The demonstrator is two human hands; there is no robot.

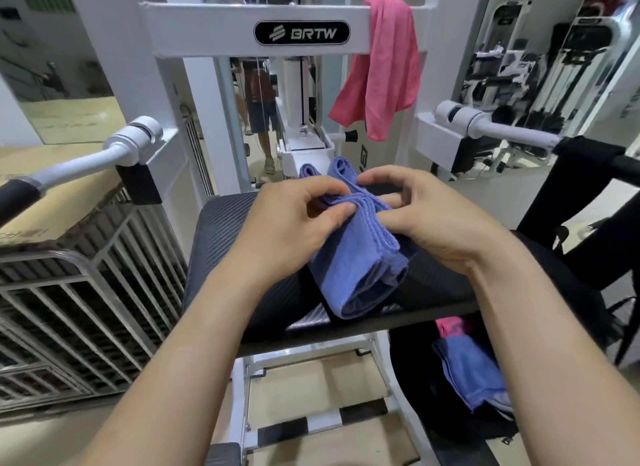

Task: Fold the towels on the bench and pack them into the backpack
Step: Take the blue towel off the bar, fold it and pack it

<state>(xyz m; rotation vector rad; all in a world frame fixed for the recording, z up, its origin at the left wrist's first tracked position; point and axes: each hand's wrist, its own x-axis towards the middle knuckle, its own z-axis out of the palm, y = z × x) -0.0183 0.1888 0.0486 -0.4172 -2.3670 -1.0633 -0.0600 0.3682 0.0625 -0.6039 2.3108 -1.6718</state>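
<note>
A blue towel (356, 268), folded into a long strip, lies across the black padded bench (228, 257). My left hand (298, 223) pinches its folded layers near the far end, thumb on top. My right hand (426, 219) grips the same towel from the right, fingers curled over its edge. A pink towel (384, 67) hangs over the machine's white crossbar. The black backpack (433, 396) stands open below the bench at the right, with a folded blue towel (471, 372) and a pink one (450, 327) inside.
White machine arms with black grips reach out at the left (104, 153) and right (502, 126). A metal rack (79, 292) stands to the left of the bench. Mirrors behind show other gym machines and a person's legs.
</note>
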